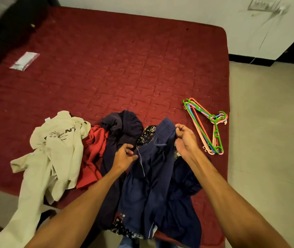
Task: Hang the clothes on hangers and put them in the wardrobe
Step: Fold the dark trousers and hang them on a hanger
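Observation:
A pair of navy shorts [151,169] with a white side stripe and a drawstring is lifted off the clothes pile at the near edge of the red mattress [117,68]. My left hand [124,155] pinches the waistband at its left end. My right hand [183,138] pinches the waistband at its right end, a little higher. Under and around the shorts lie a dark navy garment [123,129], a red garment [93,153], a beige printed shirt [58,151] and a black patterned cloth [147,135]. A bundle of coloured plastic hangers [207,126] lies on the mattress to the right of my right hand.
A clear plastic packet [25,61] lies on the mattress at the far left. Something dark [4,33] runs along the bed's left side. Pale floor [268,140] lies to the right of the bed, a white wall with a switch plate [262,5] behind it.

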